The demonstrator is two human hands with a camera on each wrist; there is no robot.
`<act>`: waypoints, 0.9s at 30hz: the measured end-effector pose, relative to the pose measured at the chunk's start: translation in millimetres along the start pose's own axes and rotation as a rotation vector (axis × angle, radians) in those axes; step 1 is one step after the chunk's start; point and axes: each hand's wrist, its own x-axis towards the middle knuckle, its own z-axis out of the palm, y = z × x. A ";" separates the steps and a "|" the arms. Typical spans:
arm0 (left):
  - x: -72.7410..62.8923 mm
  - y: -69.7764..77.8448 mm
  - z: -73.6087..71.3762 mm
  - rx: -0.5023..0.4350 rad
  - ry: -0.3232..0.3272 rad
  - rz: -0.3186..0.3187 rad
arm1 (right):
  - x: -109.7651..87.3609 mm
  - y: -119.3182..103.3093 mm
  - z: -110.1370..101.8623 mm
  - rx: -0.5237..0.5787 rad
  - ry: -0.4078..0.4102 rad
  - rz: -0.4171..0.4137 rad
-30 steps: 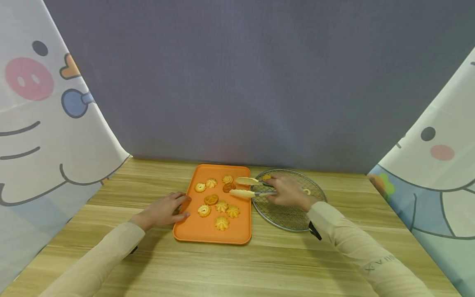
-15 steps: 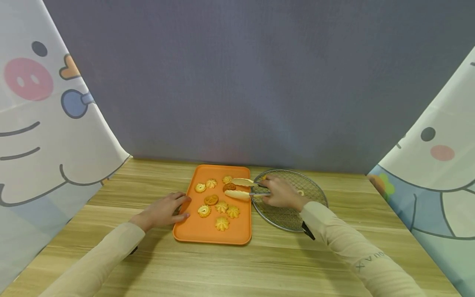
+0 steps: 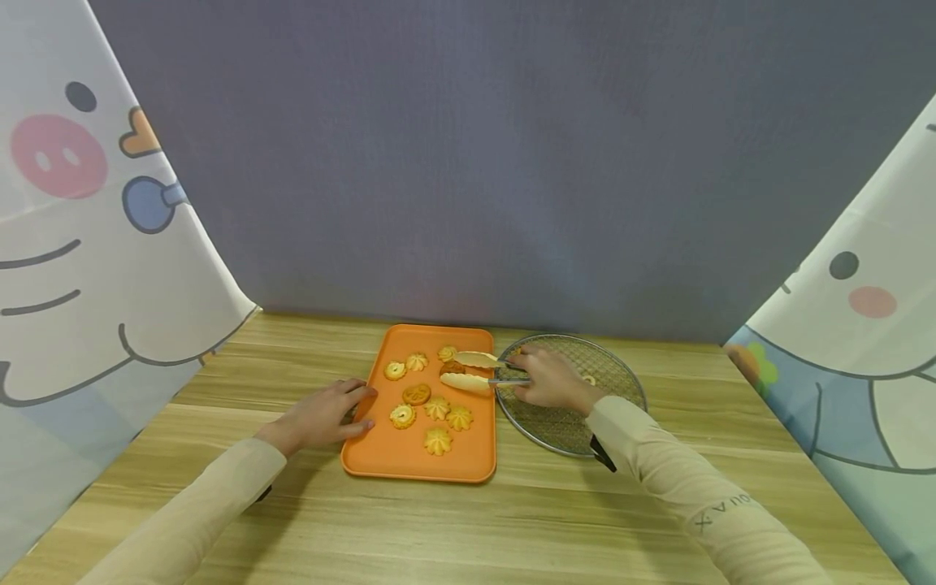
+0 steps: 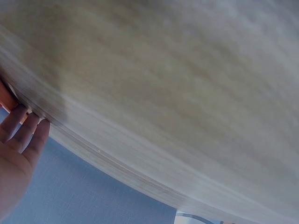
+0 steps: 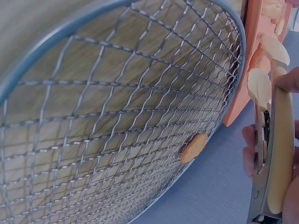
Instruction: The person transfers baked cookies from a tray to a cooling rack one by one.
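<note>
My right hand (image 3: 552, 378) grips a pair of tongs (image 3: 468, 382) with cream scalloped tips. The tips reach over the right side of an orange tray (image 3: 395, 457), spread on either side of a brown cookie (image 3: 451, 368) and partly covering it. In the right wrist view, fingers and thumb lie along both arms of the tongs (image 5: 280, 140). My left hand (image 3: 322, 416) rests at the tray's left rim, fingers loosely extended and touching the edge. Several yellow piped cookies (image 3: 437, 408) and an orange-brown round cookie (image 3: 416, 394) lie on the tray.
A round wire mesh rack (image 3: 563, 431) stands right beside the tray, under my right hand. On it lie a pale ring-shaped cookie (image 3: 588, 379) and a brownish cookie (image 5: 194, 148). A grey cloth wall (image 3: 468, 203) rises behind the wooden table (image 3: 409, 528).
My right hand has moved left with the tongs, bringing their tips farther over the tray to the brown cookie. The left hand and the tray have stayed put.
</note>
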 end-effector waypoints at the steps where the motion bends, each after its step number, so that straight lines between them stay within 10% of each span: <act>1: -0.1 -0.2 0.0 0.000 0.001 0.001 | 0.0 -0.2 -0.2 0.001 -0.001 0.001; 27: 0.8 -0.6 1.8 0.005 0.027 0.016 | -1.7 0.4 -1.3 0.001 0.063 -0.039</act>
